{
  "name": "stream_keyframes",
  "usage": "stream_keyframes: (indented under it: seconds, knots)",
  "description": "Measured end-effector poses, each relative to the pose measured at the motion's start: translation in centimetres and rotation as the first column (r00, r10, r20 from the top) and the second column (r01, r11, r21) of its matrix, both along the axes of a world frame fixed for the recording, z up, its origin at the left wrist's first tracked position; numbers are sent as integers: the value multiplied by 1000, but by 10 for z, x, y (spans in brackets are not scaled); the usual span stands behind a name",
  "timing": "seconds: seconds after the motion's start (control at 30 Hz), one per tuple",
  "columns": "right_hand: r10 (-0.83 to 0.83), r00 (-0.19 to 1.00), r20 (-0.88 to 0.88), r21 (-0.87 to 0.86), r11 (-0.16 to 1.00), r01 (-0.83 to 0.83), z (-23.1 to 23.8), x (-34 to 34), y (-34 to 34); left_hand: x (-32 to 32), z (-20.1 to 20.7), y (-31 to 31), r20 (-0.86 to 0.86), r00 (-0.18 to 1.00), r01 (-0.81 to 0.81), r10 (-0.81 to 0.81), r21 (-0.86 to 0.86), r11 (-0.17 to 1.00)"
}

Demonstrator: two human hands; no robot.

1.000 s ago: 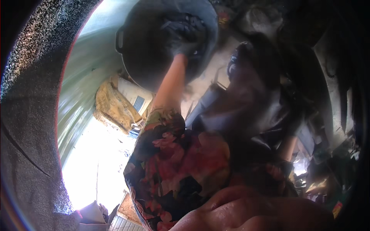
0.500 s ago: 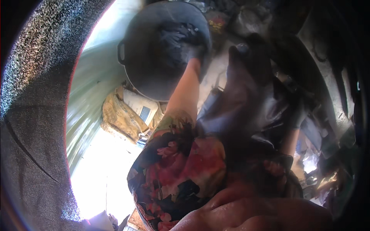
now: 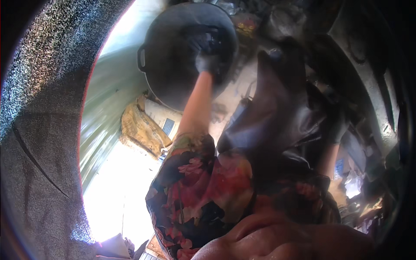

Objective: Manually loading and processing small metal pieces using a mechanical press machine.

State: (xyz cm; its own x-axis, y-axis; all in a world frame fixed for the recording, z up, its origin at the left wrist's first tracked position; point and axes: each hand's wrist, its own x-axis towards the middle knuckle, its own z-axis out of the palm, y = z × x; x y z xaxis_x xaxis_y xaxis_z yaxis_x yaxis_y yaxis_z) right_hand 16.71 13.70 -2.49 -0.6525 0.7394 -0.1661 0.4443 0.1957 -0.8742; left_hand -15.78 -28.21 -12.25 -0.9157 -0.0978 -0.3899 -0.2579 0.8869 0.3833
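Observation:
A large black round pan (image 3: 173, 65) with a small side handle stands tilted at the top of the view. My left hand (image 3: 207, 58), in a dark glove, is inside the pan with its fingers closed on a dark wad (image 3: 203, 41) pressed against the pan's inner surface. My left arm wears a floral sleeve (image 3: 195, 186). A black shiny sheet or apron (image 3: 277, 117) hangs in front of my body. My right hand (image 3: 337, 129), also in a dark glove, is low at the right beside that sheet; its fingers are too dark to read.
A pale green wall (image 3: 108, 99) runs down the left. A crumpled tan sack (image 3: 141, 130) lies below the pan. Dark cluttered metal objects (image 3: 368, 86) fill the right side. Bright light washes out the ground at the lower left.
The pan and my left hand have shifted rightward and grown larger in the view. My left hand has moved slightly across the pan's inside with the wad.

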Motion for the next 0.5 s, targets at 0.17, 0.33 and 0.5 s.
stream_keyframes:
  seconds: [0.17, 0.33, 0.5]
  knots:
    - [-156, 987, -43, -237, 961, 141, 0, 17, 4, -16, 50, -24, -115, 976, -113, 185, 458, 882]
    - [-84, 996, -8, -138, 987, 82, -27, 35, 20, -49, 0, -20, 517, 759, -74, 396, 673, -736]
    - [-128, 992, 3, -270, 955, 124, -14, 22, 7, -74, -60, -76, 512, 697, 98, -503, -763, -639]
